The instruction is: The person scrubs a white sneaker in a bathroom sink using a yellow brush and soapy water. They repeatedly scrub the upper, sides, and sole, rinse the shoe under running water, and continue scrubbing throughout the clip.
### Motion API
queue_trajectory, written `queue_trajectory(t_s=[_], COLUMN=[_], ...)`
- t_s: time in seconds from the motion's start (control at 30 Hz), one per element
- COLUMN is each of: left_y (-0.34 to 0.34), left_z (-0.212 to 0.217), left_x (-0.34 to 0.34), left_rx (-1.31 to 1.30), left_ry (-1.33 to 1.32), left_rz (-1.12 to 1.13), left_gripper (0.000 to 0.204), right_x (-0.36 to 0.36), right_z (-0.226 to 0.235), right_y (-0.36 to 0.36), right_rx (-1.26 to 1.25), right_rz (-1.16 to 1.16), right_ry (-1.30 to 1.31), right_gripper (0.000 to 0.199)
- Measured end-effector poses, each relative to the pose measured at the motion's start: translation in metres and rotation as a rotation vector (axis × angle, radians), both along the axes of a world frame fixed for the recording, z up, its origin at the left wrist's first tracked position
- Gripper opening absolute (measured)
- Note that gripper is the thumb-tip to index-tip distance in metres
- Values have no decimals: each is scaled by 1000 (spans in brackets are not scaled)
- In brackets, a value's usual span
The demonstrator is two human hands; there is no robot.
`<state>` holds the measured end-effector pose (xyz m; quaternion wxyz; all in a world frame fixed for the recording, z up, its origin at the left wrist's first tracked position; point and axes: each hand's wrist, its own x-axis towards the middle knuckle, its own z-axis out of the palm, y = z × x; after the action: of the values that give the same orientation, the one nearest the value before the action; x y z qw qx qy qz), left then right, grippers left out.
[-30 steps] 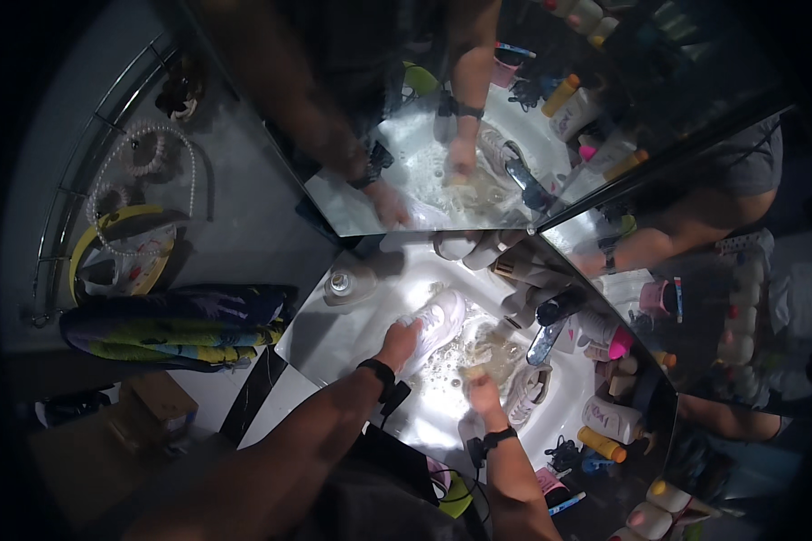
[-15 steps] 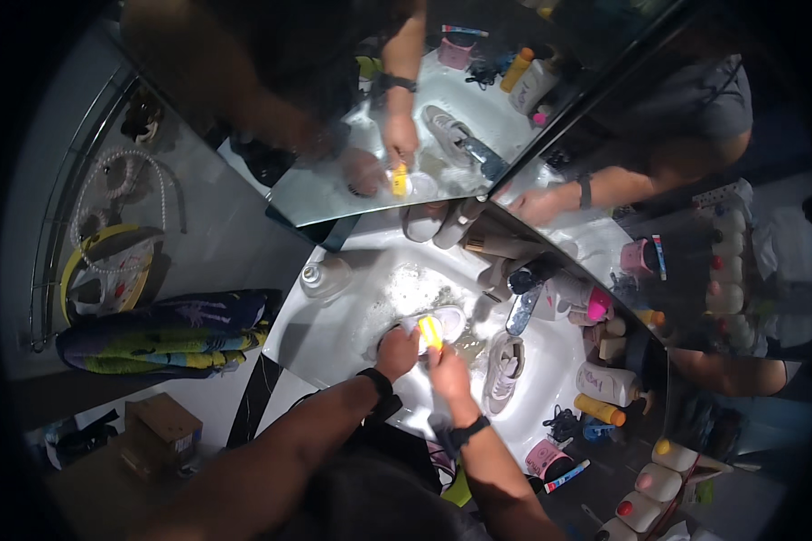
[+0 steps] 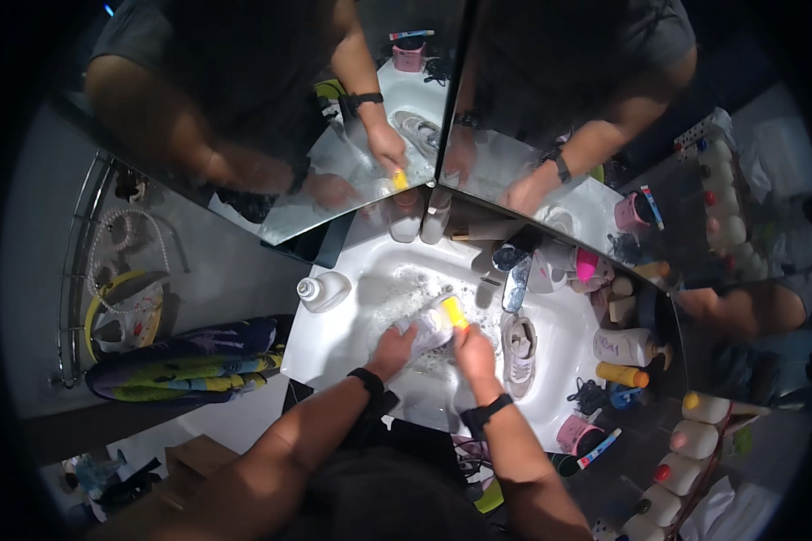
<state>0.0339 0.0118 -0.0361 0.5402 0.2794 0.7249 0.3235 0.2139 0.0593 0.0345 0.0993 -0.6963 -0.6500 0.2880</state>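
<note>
Over the white sink, my left hand is closed on the heel end of a pale, wet shoe. A yellow scrubbing brush is gripped in my right hand, its head against the shoe's far end. Suds and bubbles lie in the basin beyond the shoe. To the right of my right hand, a second shoe, grey-white with laces, rests inside the sink. The brush's bristles are hidden from view.
A clear-white bottle stands on the sink's left corner. Along the right edge are a pump bottle, an orange tube, a black cord and a pink container. Mirrors rise behind; a patterned towel hangs at left.
The shoe and brush have moved slightly, with the shoe now tilted up toward the right and more of it showing. The view has also shifted. Both hands keep their hold.
</note>
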Motion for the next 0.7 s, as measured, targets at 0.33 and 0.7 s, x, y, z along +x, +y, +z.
queue_trajectory(t_s=[0.33, 0.7], left_y=[-21, -26], left_z=[50, 33], left_x=[-11, -6], left_rx=[213, 231], left_ry=[333, 225], left_rz=[-576, -587], left_gripper=[47, 40], right_x=[3, 7], right_z=[2, -34], right_y=[-6, -26], right_rx=[-168, -239], right_rz=[-137, 256], right_ry=[-59, 280], right_gripper=[45, 53])
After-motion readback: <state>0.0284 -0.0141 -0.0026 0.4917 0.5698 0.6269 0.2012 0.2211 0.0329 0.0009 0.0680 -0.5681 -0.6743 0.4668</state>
